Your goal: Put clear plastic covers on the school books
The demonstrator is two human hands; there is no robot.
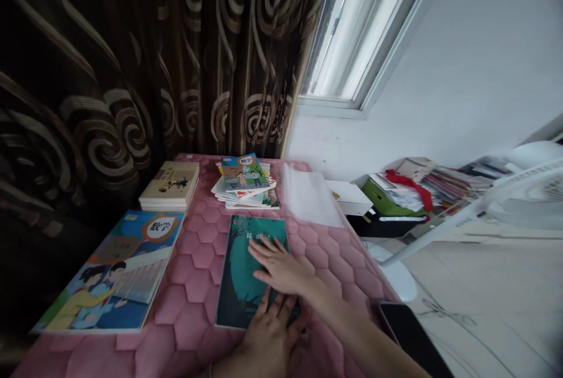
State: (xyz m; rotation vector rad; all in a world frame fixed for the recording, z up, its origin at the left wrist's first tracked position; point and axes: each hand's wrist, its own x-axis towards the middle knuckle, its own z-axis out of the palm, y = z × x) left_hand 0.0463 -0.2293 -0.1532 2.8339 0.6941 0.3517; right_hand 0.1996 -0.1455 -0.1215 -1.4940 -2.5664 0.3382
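A teal book (240,275) with pale characters and dark plant shapes on its cover lies closed in front of me. My right hand (279,266) rests flat on its upper right part, fingers stretched over the cover near the title. Below it, my left hand (271,328) lies across the lower right corner with its fingers spread. Parts of the cover are hidden beneath both hands. Under the book is a pink padded cover (193,307) with a hexagon pattern.
Left lies a large maths textbook (118,275), with a stack of beige books (169,184) behind it. A mixed book pile (246,181) and clear plastic sheets (310,196) sit farther back. A black phone-like slab (411,337) and a white fan (523,196) are at right.
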